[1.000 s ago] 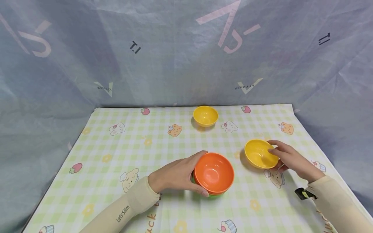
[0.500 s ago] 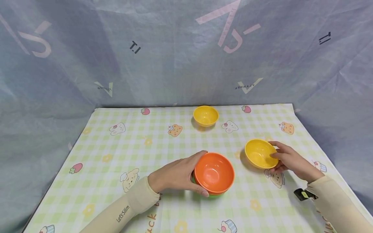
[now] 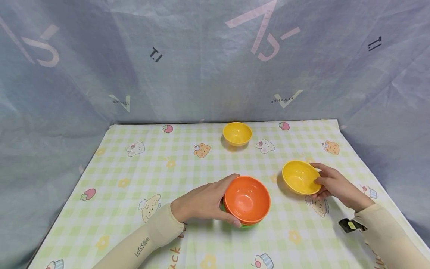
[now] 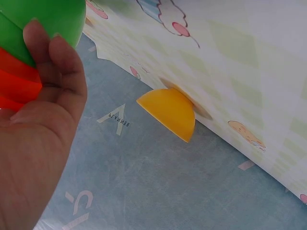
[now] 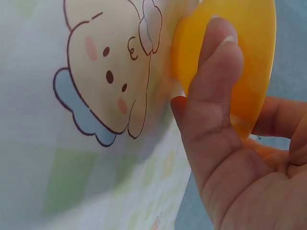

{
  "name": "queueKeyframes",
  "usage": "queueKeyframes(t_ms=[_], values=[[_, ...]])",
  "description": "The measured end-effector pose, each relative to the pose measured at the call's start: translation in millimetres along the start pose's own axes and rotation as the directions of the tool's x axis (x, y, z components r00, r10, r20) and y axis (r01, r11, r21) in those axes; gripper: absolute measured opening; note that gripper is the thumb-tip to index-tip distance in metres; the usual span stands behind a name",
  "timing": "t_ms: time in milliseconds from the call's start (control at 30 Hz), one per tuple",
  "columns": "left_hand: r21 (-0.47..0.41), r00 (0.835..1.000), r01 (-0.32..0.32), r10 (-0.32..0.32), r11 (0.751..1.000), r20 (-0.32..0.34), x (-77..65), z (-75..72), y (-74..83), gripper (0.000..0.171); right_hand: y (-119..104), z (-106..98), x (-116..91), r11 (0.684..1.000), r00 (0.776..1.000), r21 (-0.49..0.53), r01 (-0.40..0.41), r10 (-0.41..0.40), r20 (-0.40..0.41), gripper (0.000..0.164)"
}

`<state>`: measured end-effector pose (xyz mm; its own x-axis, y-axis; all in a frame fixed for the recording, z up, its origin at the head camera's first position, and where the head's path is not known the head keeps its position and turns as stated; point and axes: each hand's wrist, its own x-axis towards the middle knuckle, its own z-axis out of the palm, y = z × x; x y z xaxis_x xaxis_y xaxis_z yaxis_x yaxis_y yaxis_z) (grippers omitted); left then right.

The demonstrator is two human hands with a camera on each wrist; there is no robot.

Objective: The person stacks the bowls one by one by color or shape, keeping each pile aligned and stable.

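In the head view my left hand point(image 3: 205, 201) grips the left side of a stack of bowls, thumb at the front and fingers behind. An orange bowl point(image 3: 247, 200) tops the stack, and green shows underneath. The left wrist view shows curled fingertips against the green bowl point(image 4: 53, 17). To the right, my right hand point(image 3: 337, 186) pinches the right rim of a yellow bowl point(image 3: 299, 177), which looks slightly tilted. In the right wrist view, digits lie on both sides of that yellow bowl's wall point(image 5: 254, 57). Whether its base touches the table is unclear.
Another yellow bowl point(image 3: 237, 134) stands upright near the table's back edge. A green-and-white checked tablecloth point(image 3: 134, 201) with cartoon prints covers the table. Grey-blue curtains point(image 3: 201, 74) hang behind and at both sides.
My right hand has shifted slightly at the yellow bowl's rim, its thumb moving a little toward the edge. My left hand and the stack have stayed in place.
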<state>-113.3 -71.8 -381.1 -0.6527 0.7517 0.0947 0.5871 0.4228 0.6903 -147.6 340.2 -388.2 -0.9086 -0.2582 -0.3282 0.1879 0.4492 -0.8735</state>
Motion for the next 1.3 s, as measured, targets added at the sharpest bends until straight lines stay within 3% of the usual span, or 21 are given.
queueKeyframes(t_ms=[300, 800, 1300], values=[[-0.004, 1.0, -0.005, 0.005, 1.0, -0.002, -0.2, 0.4, 0.1, 0.108, -2, 2, -2, 1.0, 1.0, -0.022, 0.02, -0.02, -0.012, 0.056], [-0.004, 1.0, -0.015, 0.015, 1.0, -0.002, 0.1, 0.1, 0.3, 0.107, -18, 8, -6, 0.983, 0.984, -0.099, 0.153, -0.161, -0.073, 0.053], [-0.02, 1.0, -0.011, 0.011, 1.0, -0.003, 0.3, -0.8, 0.4, 0.105, -51, 21, -17, 0.932, 0.938, -0.225, 0.283, -0.318, -0.137, 0.051]])
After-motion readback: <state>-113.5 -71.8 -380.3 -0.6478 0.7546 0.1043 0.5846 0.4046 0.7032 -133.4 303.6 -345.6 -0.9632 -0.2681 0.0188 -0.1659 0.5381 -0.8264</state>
